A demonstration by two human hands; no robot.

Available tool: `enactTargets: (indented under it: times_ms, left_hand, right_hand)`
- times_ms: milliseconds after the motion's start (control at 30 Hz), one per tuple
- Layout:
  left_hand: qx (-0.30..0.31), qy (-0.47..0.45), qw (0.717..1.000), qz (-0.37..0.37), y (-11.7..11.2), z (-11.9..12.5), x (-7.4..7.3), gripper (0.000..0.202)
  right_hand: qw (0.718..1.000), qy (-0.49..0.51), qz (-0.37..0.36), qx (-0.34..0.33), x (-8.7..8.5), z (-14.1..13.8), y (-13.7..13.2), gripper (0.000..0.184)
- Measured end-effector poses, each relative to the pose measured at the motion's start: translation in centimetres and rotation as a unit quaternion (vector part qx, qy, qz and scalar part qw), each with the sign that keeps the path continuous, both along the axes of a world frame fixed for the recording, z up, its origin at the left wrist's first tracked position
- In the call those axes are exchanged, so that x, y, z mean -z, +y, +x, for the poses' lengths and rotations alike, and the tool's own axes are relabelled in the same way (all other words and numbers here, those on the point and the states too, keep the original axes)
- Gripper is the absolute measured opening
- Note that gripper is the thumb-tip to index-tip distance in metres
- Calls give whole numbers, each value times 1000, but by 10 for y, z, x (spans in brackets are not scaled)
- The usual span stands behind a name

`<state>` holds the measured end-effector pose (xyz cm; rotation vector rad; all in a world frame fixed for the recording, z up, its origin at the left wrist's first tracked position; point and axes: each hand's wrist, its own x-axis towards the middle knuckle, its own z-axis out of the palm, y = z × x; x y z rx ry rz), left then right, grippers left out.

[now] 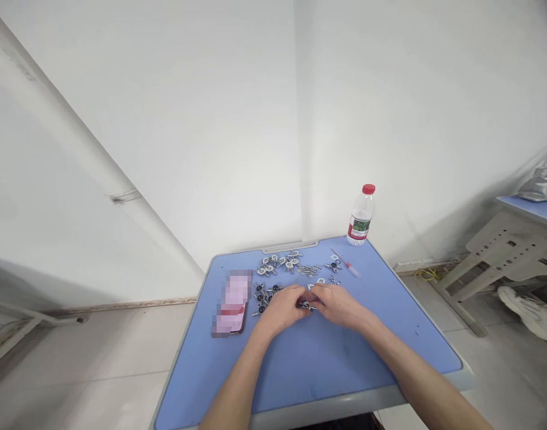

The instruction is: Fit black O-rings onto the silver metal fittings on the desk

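My left hand [286, 306] and my right hand [336, 303] meet over the middle of the blue desk. Between their closed fingertips is a small metal part with a black centre [304, 305], partly hidden by the fingers. Just beyond my fingers lies a flat metal plate with holes [320, 280]. Left of my left hand are several similar metal parts with black round centres [261, 298]. Farther back sits a cluster of silver metal parts [273, 263], beside a pile of thin metal pieces [308, 271].
A screwdriver with a clear and red handle [352, 269] lies at the back right, near another black-centred part [334, 266] and tiny loose pieces [334, 280]. A red-capped bottle [361, 216] stands at the far corner. A phone [232, 303] rests on the left of the desk [327, 364].
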<state>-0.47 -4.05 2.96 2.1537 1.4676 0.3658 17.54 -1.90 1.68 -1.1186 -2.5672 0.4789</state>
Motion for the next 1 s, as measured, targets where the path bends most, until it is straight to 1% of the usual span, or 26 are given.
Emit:
enactTargets:
  times_ms: [167, 300, 433, 533, 600, 667, 700, 800, 900, 1000]
  left_hand:
    - [-6, 7, 1000, -10, -1, 1, -4, 11]
    - [-2, -1, 1000, -9, -1, 1, -4, 10]
    - [5, -8, 1000, -4, 0, 0, -1, 10]
    - [5, -10, 1000, -5, 0, -1, 1, 12]
    - [4, -11, 1000, -7, 1, -1, 2, 13]
    - [4, -10, 1000, -11, 0, -1, 1, 14]
    - [4, -9, 1000, -12, 0, -1, 1, 15]
    - [2, -2, 1000, -15, -1, -1, -2, 15]
    - [0, 7, 1000, -18, -2, 0, -5, 15]
    - [1, 8, 1000, -16, -3, 1, -6, 13]
  right_hand:
    - [1000, -13, 27, -2, 4, -1, 1, 13]
    - [998, -37, 45, -20, 5, 0, 0, 13]
    - [997, -50, 48, -42, 3, 2, 0, 15]
    - [998, -39, 33, -45, -2, 5, 0, 18]
    - [999, 4, 13, -40, -7, 6, -1, 15]
    - [997, 74, -12, -27, -13, 7, -2, 11]
    - [994, 110, -25, -13, -16, 8, -3, 12]
    - [978, 196, -63, 40, -21, 8, -3, 28]
    - [966, 241, -68, 64, -21, 8, -2, 36]
    - [966, 244, -53, 72, -21, 7, -1, 38]
